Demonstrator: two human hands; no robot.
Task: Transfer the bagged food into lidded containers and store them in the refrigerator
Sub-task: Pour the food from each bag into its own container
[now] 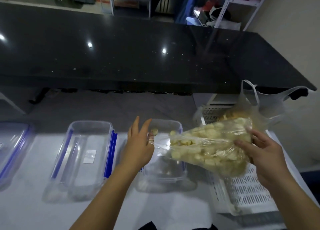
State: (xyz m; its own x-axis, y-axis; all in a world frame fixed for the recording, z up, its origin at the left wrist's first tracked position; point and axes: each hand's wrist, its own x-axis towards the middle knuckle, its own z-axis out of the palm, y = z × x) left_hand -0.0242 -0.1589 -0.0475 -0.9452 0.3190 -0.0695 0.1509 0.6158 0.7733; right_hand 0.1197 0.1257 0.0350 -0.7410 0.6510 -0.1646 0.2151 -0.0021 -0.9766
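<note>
Over the open container (164, 160) at 5 o'clock, right hand (265, 153) grips the tilted bag of pale food pieces (207, 145), left hand (138, 143) pinches its mouth: raise the bag's tail slowly, keep mouth inside the rim, avoid spill.

Clear plastic bag (211, 146) of pale yellow food pieces, tilted mouth-down over an open clear container (164, 174), a few pieces (154, 131) at its far end, second empty clear container (83, 158) with blue clips just left
</note>
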